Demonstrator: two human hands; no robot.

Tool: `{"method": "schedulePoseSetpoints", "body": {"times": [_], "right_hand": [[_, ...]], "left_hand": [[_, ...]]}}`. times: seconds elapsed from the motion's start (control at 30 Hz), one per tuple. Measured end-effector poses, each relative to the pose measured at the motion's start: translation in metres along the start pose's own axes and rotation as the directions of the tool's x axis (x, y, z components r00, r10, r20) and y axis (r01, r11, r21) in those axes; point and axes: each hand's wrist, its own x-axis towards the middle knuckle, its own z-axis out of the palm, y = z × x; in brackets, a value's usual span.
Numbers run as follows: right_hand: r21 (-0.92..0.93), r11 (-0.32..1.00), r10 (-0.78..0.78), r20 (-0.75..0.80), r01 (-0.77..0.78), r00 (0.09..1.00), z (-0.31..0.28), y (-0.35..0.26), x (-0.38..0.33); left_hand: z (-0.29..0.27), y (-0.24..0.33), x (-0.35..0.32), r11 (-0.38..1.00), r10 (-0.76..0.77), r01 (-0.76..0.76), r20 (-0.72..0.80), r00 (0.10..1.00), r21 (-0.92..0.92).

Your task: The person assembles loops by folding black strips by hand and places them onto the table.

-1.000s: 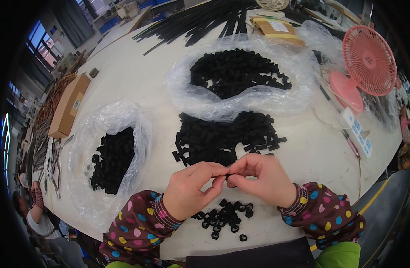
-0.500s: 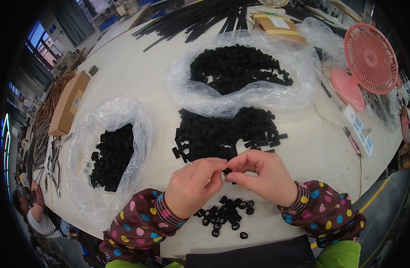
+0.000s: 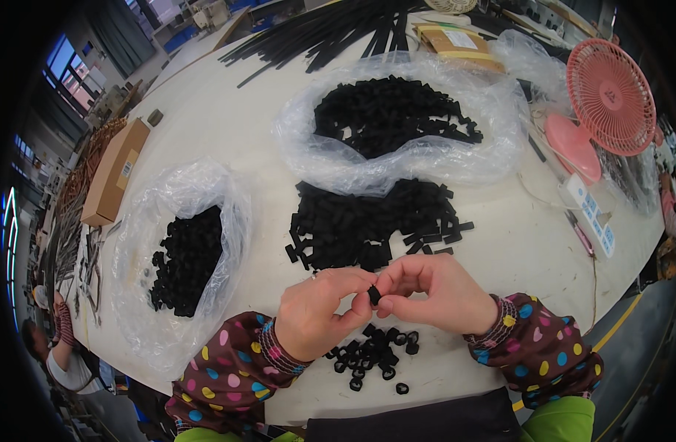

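Observation:
Between the fingertips of both hands is a small black piece (image 3: 375,295), partly covered by the fingers. My left hand (image 3: 324,308) pinches it from the left, and my right hand (image 3: 435,295) grips it from the right. Just beyond the hands lies a heap of short black pieces (image 3: 352,228). On the table below the hands are several small black rings (image 3: 375,351), loosely scattered. Farther off, a clear plastic bag (image 3: 352,173) lies open around more short black pieces (image 3: 389,107). At the left, another clear bag (image 3: 231,272) holds black pieces (image 3: 190,261).
Long black strips (image 3: 323,37) lie across the table's far side. A pink fan (image 3: 610,96), a white power strip (image 3: 592,214) and a pen-like tool (image 3: 577,230) are on the right. A cardboard box (image 3: 117,173) stands at the left edge. Another person (image 3: 65,357) sits far left.
Both hands have come slightly nearer to me. The black piece has turned more upright between the fingertips, and more of it shows.

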Motion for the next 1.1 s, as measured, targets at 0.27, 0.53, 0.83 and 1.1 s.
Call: {"method": "schedulePoseSetpoints", "body": {"times": [0.27, 0.53, 0.83, 1.1], "right_hand": [[-0.476, 0.851, -0.271, -0.035, 0.222, 0.962, -0.002, 0.003, -0.001], [-0.813, 0.422, -0.585, 0.093, 0.401, 0.806, 0.001, 0.015, 0.003], [-0.940, 0.164, -0.823, 0.037, 0.299, 0.567, 0.003, 0.012, 0.009], [-0.570, 0.747, -0.453, -0.061, 0.342, 0.889, 0.000, -0.006, -0.002]], "left_hand": [[-0.007, 0.000, 0.005, 0.746, -0.405, 0.527, 0.351, 0.844, -0.407], [-0.018, -0.018, 0.008, 0.354, -0.404, 0.787, 0.677, 0.615, -0.504], [0.002, 0.000, 0.009, 0.688, -0.389, 0.493, 0.302, 0.870, -0.532], [-0.002, -0.001, 0.000, 0.754, -0.429, 0.467, 0.193, 0.883, -0.461]]}}
